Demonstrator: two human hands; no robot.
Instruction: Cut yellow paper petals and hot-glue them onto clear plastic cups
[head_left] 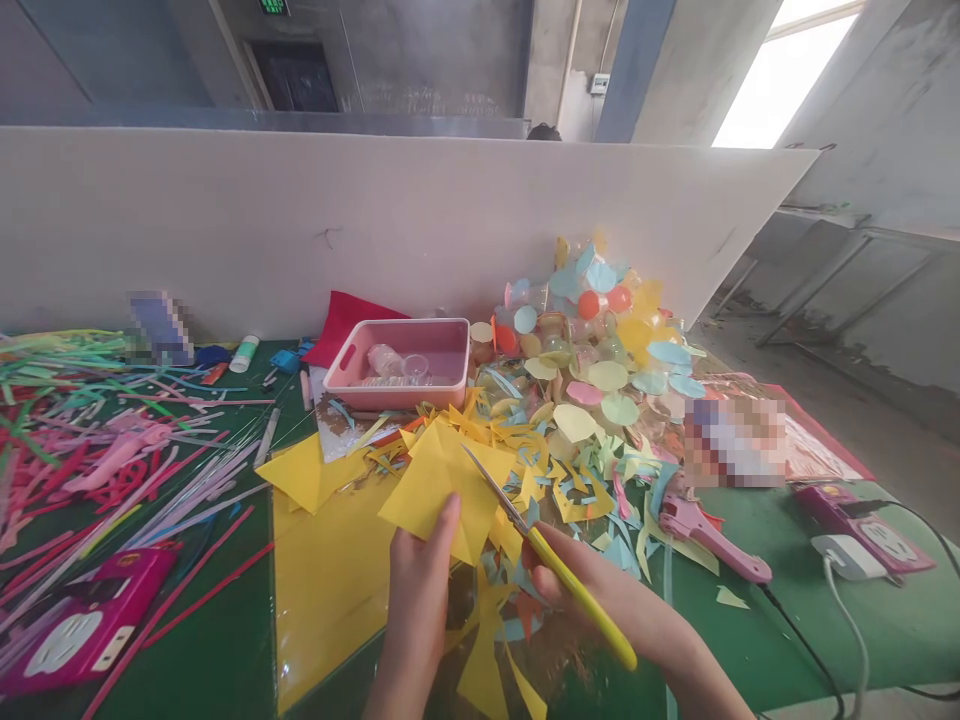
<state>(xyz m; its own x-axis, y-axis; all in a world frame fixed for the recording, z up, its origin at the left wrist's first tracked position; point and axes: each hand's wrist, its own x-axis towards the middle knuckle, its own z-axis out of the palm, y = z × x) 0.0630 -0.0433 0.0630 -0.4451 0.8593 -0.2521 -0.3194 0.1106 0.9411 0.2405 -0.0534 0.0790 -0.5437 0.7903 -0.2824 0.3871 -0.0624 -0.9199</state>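
Observation:
My left hand (421, 560) pinches a folded piece of yellow paper (435, 480), its thumb lying on top. My right hand (592, 580) is closed around a pair of scissors (577, 597) with yellow handles. The blades point up and left and lie against the right part of the held paper; whether they bite into it I cannot tell. Yellow paper scraps (487, 650) lie below my hands. Left of the held piece is another yellow paper piece (304, 475), by a large yellow sheet (322, 590) on the green table.
A pink basket (394, 400) holds clear plastic cups. Behind my right hand are cups with coloured paper discs (600, 375). A pink glue gun (712, 535) and power strip (874, 535) with cords lie right. Coloured strips (112, 440) and another power strip (90, 625) lie left.

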